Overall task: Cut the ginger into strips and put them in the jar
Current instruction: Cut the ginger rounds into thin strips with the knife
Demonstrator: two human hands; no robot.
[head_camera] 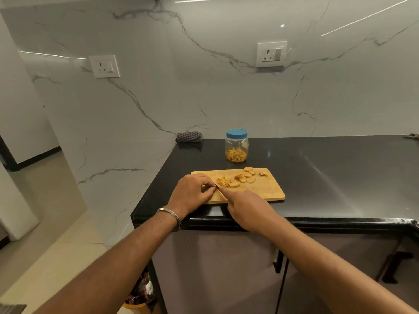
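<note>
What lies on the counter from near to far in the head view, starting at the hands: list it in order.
Left hand and right hand → wooden cutting board → cut ginger strips → round ginger slices → blue-lidded jar → folded checked cloth.

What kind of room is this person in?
Most likely a home kitchen. A dark stone counter holds a wooden cutting board with sliced ginger, a blue-lidded jar of strips stands behind it, and the marble wall has wall sockets.
</note>
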